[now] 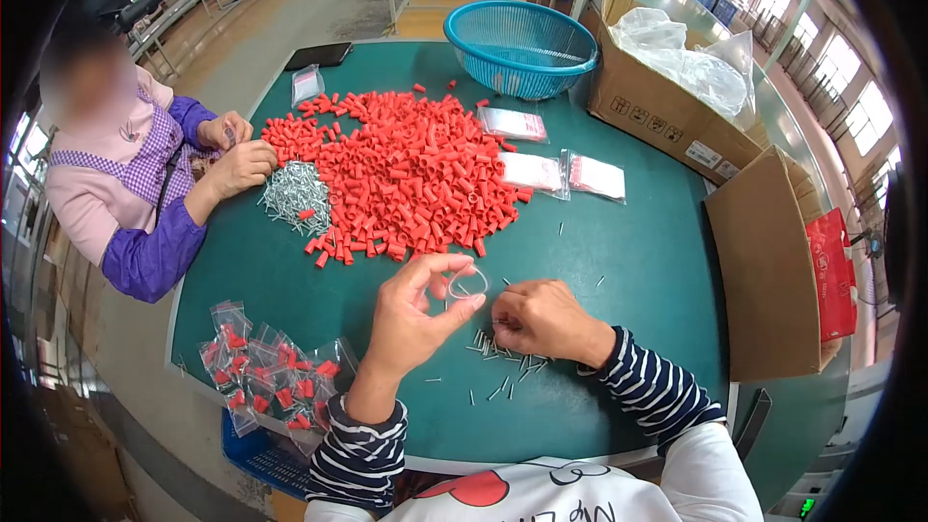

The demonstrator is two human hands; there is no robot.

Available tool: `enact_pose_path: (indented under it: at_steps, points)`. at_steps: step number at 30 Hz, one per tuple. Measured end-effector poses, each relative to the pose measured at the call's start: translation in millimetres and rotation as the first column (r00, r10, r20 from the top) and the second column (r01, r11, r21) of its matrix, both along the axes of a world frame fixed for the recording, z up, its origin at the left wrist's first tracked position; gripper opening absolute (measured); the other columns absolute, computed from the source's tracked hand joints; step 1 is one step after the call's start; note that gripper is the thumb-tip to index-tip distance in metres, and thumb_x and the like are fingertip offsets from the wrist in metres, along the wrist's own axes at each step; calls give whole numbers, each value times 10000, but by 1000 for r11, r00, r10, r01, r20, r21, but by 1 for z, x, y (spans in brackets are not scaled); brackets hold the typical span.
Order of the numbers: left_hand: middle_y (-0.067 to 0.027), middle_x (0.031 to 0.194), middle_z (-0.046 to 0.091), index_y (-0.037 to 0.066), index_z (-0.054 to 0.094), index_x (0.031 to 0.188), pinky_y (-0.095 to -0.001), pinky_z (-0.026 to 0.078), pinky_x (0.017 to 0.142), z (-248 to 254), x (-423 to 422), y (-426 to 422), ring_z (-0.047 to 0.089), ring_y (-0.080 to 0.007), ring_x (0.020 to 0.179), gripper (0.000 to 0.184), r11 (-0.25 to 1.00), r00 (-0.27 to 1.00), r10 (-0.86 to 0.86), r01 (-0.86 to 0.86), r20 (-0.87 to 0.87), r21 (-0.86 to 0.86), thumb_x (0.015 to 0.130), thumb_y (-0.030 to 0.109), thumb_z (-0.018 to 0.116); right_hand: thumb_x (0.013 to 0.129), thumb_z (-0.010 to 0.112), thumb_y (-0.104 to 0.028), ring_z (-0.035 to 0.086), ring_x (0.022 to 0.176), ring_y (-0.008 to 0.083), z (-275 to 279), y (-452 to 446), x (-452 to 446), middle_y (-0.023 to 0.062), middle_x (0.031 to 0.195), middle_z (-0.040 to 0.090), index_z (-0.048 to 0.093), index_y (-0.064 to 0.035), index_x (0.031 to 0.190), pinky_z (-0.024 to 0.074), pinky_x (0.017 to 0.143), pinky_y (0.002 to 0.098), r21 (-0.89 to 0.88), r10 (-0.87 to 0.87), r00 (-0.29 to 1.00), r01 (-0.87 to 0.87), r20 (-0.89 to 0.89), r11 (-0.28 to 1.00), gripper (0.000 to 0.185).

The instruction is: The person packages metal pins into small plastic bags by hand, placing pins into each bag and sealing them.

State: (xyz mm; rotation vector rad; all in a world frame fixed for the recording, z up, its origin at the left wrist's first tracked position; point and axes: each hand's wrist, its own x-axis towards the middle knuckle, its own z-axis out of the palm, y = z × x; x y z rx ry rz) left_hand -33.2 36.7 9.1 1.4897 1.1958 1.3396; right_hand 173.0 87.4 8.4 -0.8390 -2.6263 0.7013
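Observation:
My left hand pinches a small clear plastic bag between thumb and fingers, its mouth spread into a round opening. Just right of it, my right hand is low over the green table, fingers closed together; what they hold, if anything, is hidden. Several loose screws lie beneath and in front of my right hand. Beyond both hands spreads a large heap of red plastic caps, with a pile of silvery screws at its left edge. Filled bags with red caps lie left of my left forearm.
A co-worker sits at the left, hands by the screw pile. Packs of flat bags lie right of the heap. A blue basket stands at the back, cardboard boxes along the right. A dark phone-like object lies far left.

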Motion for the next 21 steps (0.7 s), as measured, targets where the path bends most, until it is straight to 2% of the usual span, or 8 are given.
enact_pose_path:
  at_steps: [6,9,12,14,15,17,18,21]
  points:
    - [-3,1060,643,41,632,1107,-183,387,657,-4,9,0,452,-49,787,436,1000,999,-23,23,-32,12,715,-19,812,775,715,-53,484,578,89,27,-5,10,13,660,533,665,-31,848,414,530,246,-353,-269,849,106,-455,930,91]
    - [-1,1048,640,39,630,1107,-188,399,667,-7,14,-2,463,-50,796,430,999,998,-50,50,-29,-14,721,-21,808,765,722,-61,487,570,98,38,-6,5,20,673,539,668,-30,853,414,523,257,-266,-208,801,64,-561,962,107]
    - [14,986,661,54,656,1079,-221,431,656,-14,19,-1,485,-72,756,392,998,993,-53,55,104,-16,724,55,823,784,742,-82,501,599,105,41,-5,-1,32,708,566,687,-28,911,424,541,263,-162,-111,821,22,-560,987,149]
    - [9,988,633,42,643,1085,-201,409,664,-14,20,-2,467,-56,766,403,997,990,-58,64,126,-43,722,5,813,807,742,-93,526,627,124,44,-3,-2,50,758,593,693,-30,968,442,562,269,-129,-75,838,6,-541,992,179]
    - [6,990,619,37,637,1089,-191,397,668,-14,19,-2,459,-48,771,410,996,989,-57,66,139,-57,720,-21,808,809,738,-88,531,628,130,43,0,-1,57,771,597,692,-30,973,444,563,271,-151,-138,820,63,-555,986,180]
    - [6,983,617,36,639,1084,-189,395,667,-7,17,-1,454,-47,758,405,997,997,-46,49,60,-58,720,-15,809,813,731,-79,541,631,141,41,10,2,71,797,604,689,-30,982,448,564,274,-200,-256,777,170,-575,965,182]
    - [6,980,617,36,640,1082,-188,394,667,-4,16,-2,451,-46,751,402,997,999,-40,41,19,-58,720,-12,809,810,709,-46,590,679,200,42,17,5,93,849,626,683,-36,987,482,600,303,-186,-281,802,214,-526,959,179]
    - [16,968,608,39,642,1080,-184,391,669,1,15,-3,441,-48,749,403,991,998,-10,2,-55,-135,718,-1,813,799,690,-22,626,769,261,14,50,6,101,919,642,680,-43,979,511,667,349,62,-204,874,256,-440,965,181]
